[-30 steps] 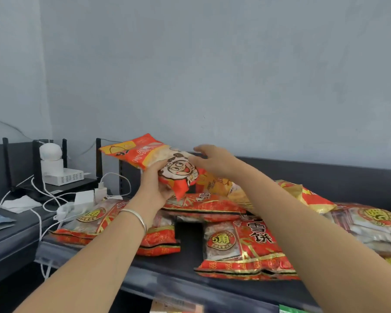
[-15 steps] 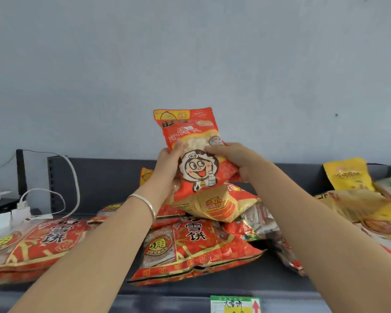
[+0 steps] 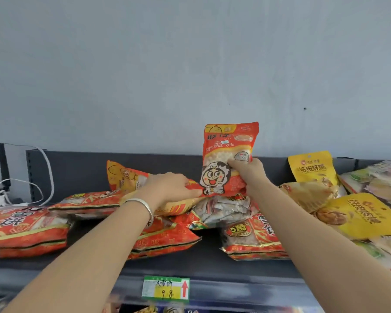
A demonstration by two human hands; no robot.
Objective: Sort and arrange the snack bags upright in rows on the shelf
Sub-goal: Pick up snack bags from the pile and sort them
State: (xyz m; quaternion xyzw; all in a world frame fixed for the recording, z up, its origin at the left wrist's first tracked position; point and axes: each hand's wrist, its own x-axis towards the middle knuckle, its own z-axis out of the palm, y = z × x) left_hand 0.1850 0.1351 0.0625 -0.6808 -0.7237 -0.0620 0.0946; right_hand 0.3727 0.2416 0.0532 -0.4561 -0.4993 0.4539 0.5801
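Price tag [image 3: 165, 289] on shelf edge [image 3: 235, 271]. Flat red bags [image 3: 25, 231] heaped, unsorted. Left hand [image 3: 167, 188] lies fingers-extended on a yellow bag [image 3: 127, 177], steadying it. Right hand [image 3: 250, 175] pinches the red bag [image 3: 228, 154] upright above the heap, likely for standing against the back rail.

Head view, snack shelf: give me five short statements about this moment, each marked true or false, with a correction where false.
1. The right hand holds the red cartoon-face bag upright. True.
2. The left hand also has a grip on that bag. False: it rests on a tilted orange bag lying on the pile.
3. A yellow bag stands upright to the right, by the shelf's back panel. True.
4. The big red bags on the left stand in a row. False: they lie flat.
5. The left wrist wears a silver bracelet. True.
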